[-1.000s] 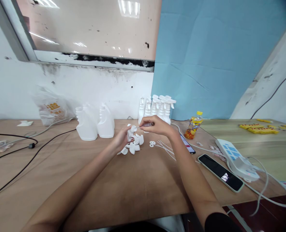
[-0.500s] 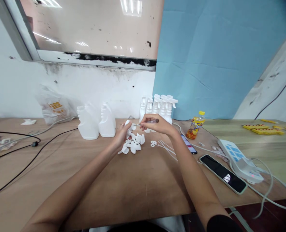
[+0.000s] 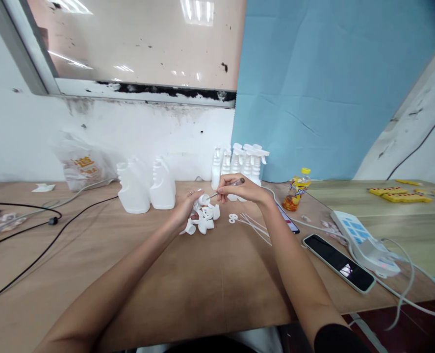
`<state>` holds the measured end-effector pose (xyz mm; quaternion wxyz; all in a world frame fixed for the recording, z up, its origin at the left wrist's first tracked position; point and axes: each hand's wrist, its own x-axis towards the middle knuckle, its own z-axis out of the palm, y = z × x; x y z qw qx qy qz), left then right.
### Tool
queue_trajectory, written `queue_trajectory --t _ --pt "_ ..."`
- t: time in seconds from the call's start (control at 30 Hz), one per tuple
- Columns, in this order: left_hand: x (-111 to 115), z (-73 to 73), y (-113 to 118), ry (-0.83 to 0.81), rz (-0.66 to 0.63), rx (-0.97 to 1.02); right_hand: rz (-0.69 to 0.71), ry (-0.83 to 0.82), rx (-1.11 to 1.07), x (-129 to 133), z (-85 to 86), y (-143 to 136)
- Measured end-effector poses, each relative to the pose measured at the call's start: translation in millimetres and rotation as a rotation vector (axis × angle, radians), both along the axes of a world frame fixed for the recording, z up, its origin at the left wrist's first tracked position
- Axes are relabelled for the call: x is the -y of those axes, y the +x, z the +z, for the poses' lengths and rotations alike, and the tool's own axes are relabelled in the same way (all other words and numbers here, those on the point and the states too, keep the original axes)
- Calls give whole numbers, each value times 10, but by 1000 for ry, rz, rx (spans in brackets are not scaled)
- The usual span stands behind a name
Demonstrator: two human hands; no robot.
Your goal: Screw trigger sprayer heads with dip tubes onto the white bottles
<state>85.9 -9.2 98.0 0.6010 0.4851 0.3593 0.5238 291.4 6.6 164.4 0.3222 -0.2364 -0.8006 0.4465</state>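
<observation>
My left hand (image 3: 186, 207) is closed on a white spray trigger head (image 3: 204, 199), whose round opening faces right. In my right hand (image 3: 240, 188) is a screwdriver-like tool (image 3: 238, 182) with a brownish handle. Its thin shaft slopes down to the left, with the tip at the opening; I cannot tell how far inside it sits. Just below my hands lies a pile of white trigger heads (image 3: 205, 224). To the pile's right are several small white washers (image 3: 232, 217) and thin white dip tubes (image 3: 254, 227).
White bottles without heads (image 3: 164, 189) stand at the back left, beside a plastic bag (image 3: 83, 164). Spray bottles (image 3: 255, 169) with heads stand behind my right hand. Rightward are a drink bottle (image 3: 297, 191), a phone (image 3: 338, 263), a power strip (image 3: 364, 245) and cables.
The trigger head in my left hand has turned and dropped slightly, its opening now more visible. The tool has tilted more steeply, with its handle higher on the right.
</observation>
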Motion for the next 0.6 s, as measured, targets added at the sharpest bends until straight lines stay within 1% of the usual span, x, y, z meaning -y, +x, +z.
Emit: queue_trajectory --t 0.13,0.23,0.3,0.4,0.47,0.57,0.6 --pt "9 -31 11 -31 -20 19 19 -64 -25 -34 -11 15" --pt "15 -4 -7 -56 -58 59 12 -95 -38 -18 -21 -2" --pt "6 31 -37 -89 -110 90 14 -76 -42 2 -28 -31" --pt "-15 87 -92 -151 -199 136 42 0 -69 21 -34 -96" --pt "-25 109 -118 -181 -232 159 36 93 -63 21 -39 -148" --pt "-34 107 -128 -203 -234 165 -9 293 4 17 -58 -225" --pt "-37 99 -124 -204 -226 156 -18 337 36 18 -68 -246"
